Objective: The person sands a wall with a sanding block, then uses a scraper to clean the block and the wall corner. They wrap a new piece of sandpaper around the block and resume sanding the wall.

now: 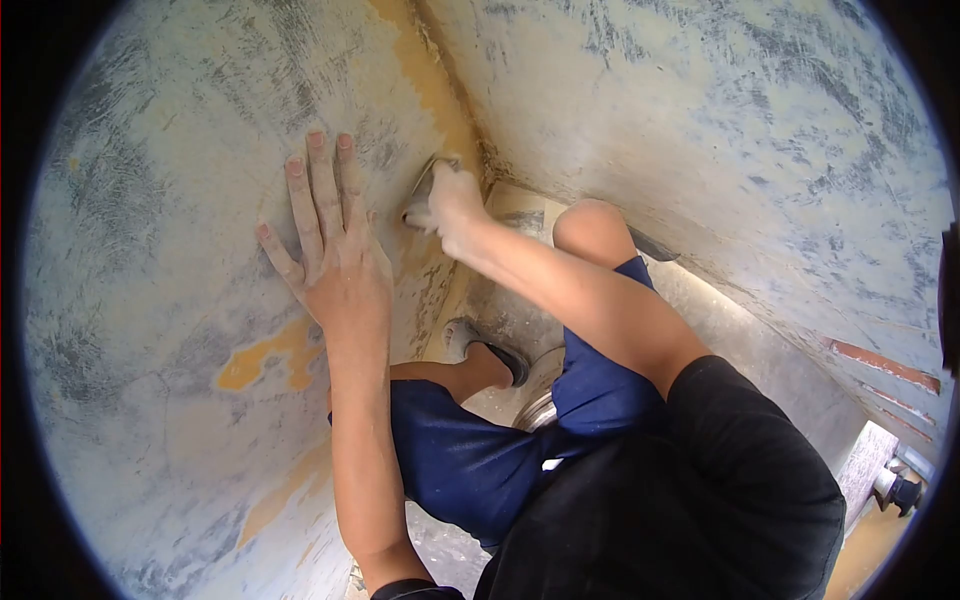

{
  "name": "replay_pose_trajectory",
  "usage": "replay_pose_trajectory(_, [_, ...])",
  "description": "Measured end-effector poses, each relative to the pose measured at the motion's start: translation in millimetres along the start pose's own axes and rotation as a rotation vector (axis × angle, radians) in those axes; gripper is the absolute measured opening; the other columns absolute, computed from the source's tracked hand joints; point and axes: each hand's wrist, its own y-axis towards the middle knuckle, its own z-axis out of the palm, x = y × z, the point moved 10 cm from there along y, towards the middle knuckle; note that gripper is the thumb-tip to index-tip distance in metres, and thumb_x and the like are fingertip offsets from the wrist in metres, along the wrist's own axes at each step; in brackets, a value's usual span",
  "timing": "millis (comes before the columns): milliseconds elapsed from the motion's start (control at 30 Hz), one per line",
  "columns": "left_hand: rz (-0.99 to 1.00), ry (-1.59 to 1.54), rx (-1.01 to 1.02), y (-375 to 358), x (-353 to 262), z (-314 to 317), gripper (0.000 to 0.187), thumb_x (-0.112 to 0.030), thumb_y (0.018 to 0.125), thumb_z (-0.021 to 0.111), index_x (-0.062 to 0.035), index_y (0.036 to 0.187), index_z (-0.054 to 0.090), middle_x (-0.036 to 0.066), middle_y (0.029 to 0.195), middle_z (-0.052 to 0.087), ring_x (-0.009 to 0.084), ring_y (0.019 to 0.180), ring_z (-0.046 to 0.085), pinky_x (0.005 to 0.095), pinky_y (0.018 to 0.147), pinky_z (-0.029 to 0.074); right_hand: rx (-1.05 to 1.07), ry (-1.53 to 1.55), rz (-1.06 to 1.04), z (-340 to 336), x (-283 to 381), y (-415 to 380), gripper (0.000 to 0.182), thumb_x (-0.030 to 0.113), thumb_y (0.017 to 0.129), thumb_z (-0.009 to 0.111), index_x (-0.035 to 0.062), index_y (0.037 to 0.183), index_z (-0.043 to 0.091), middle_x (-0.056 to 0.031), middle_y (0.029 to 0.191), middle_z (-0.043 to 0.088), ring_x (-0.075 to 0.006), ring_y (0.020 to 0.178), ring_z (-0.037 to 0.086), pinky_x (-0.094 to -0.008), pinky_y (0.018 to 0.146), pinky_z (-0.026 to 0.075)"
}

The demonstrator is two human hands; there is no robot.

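Observation:
Dust-coated and with its fingers spread, my left hand lies flat on the mottled grey-white wall panel. To the right of it, my right hand is closed round a thin, dark-edged sanding pad, which is pressed against the same panel near the corner. My fingers hide part of the pad. A yellow-brown strip runs down the panel beside the corner seam. An orange-yellow patch shows on the panel below my left hand.
A second mottled panel meets the first at the corner. My knees and a sandalled foot are below, over a dusty grey floor. Reddish strips mark the right panel, near a black knob.

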Motion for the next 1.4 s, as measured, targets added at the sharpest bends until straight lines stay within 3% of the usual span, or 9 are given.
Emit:
replay_pose_trajectory(67, [-0.005, -0.064, -0.019, -0.8, 0.2, -3.6, 0.079, -0.033, 0.084, 0.071, -0.0334, 0.156, 0.037, -0.009, 0.165, 0.028, 0.0135, 0.151, 0.024, 0.0518, 0.123, -0.005, -0.085, 0.050, 0.028, -10.0, -38.2, 99.7, 0.034, 0.020, 0.103, 0.033, -0.0036, 0.116, 0.053, -0.0155, 0.099, 0.069, -0.0227, 0.070, 0.069, -0.0354, 0.053, 0.049])
replay_pose_trajectory(100, [-0.002, -0.061, -0.025, -1.3, -0.5, -5.2, 0.079, -0.033, 0.084, 0.071, -0.0334, 0.156, 0.037, -0.009, 0.165, 0.028, 0.0135, 0.151, 0.024, 0.0518, 0.123, -0.005, 0.011, 0.363, 0.264, -6.0, -33.8, 105.7, 0.032, 0.017, 0.102, 0.031, -0.0005, 0.118, 0.053, -0.0144, 0.102, 0.070, -0.0246, 0.076, 0.072, -0.0337, 0.052, 0.047])
replay_pose_trajectory(267, [-0.011, -0.005, -0.023, -0.6, -0.9, 1.1, 0.079, -0.031, 0.085, 0.071, -0.0331, 0.156, 0.036, -0.009, 0.165, 0.027, 0.0142, 0.152, 0.023, 0.0525, 0.122, -0.006, 0.076, 0.175, 0.117, 8.6, 11.8, 8.4, 0.035, 0.015, 0.102, 0.027, -0.0001, 0.122, 0.051, -0.0142, 0.106, 0.071, -0.0280, 0.083, 0.075, -0.0316, 0.044, 0.040])
replay_pose_trajectory(500, [-0.010, -0.025, -0.006, 0.8, -1.3, -0.8, 0.079, -0.029, 0.086, 0.070, -0.0319, 0.157, 0.035, -0.008, 0.166, 0.025, 0.0147, 0.152, 0.021, 0.0525, 0.122, -0.009, 0.016, 0.376, 0.185, -7.5, -12.3, 96.1, 0.041, 0.015, 0.102, 0.026, -0.0006, 0.136, 0.042, -0.0191, 0.135, 0.057, -0.0322, 0.086, 0.074, -0.0299, 0.041, 0.036])
replay_pose_trajectory(567, [-0.009, -0.133, -0.065, -0.2, -1.3, 0.3, 0.075, -0.010, 0.088, 0.053, -0.0280, 0.158, 0.034, -0.008, 0.166, 0.025, 0.0132, 0.153, 0.019, 0.0529, 0.122, -0.009, 0.015, 0.240, 0.085, 4.3, 16.3, 16.3, 0.040, 0.014, 0.102, 0.027, -0.0017, 0.133, 0.046, -0.0190, 0.127, 0.062, -0.0303, 0.089, 0.074, -0.0306, 0.042, 0.038])
replay_pose_trajectory(733, [-0.012, -0.130, -0.028, -0.9, -4.9, -3.8, 0.074, -0.011, 0.088, 0.053, -0.0283, 0.158, 0.035, -0.007, 0.166, 0.026, 0.0136, 0.153, 0.019, 0.0529, 0.121, -0.010, -0.013, 0.290, 0.199, -12.0, -8.7, 90.7, 0.036, 0.016, 0.103, 0.028, -0.0006, 0.124, 0.051, -0.0176, 0.107, 0.069, -0.0273, 0.086, 0.074, -0.0333, 0.044, 0.042])
replay_pose_trajectory(867, [-0.012, -0.150, -0.068, 1.8, -1.6, -2.8, 0.076, -0.009, 0.087, 0.054, -0.0288, 0.158, 0.035, -0.007, 0.166, 0.026, 0.0144, 0.153, 0.020, 0.0536, 0.121, -0.009, -0.126, 0.244, 0.142, -8.2, -1.1, 33.3, 0.033, 0.016, 0.103, 0.030, -0.0017, 0.122, 0.050, -0.0147, 0.099, 0.067, -0.0275, 0.074, 0.073, -0.0336, 0.045, 0.044])
replay_pose_trajectory(967, [-0.011, -0.102, -0.084, 3.1, -2.7, -2.6, 0.076, -0.008, 0.087, 0.054, -0.0291, 0.157, 0.035, -0.007, 0.166, 0.026, 0.0147, 0.153, 0.019, 0.0528, 0.122, -0.009, 0.118, -0.041, 0.092, 10.7, -0.6, -2.1, 0.032, 0.014, 0.102, 0.030, -0.0005, 0.124, 0.048, -0.0145, 0.105, 0.066, -0.0291, 0.072, 0.073, -0.0331, 0.046, 0.046])
replay_pose_trajectory(1400, [-0.015, -0.125, -0.013, 1.3, -2.1, -7.2, 0.076, -0.005, 0.086, 0.053, -0.0298, 0.156, 0.037, -0.008, 0.165, 0.028, 0.0131, 0.152, 0.022, 0.0508, 0.122, -0.008, 0.012, 0.244, 0.220, -9.5, -3.2, 71.7, 0.035, 0.019, 0.105, 0.030, -0.0035, 0.126, 0.048, -0.0177, 0.116, 0.065, -0.0233, 0.079, 0.071, -0.0323, 0.047, 0.046])
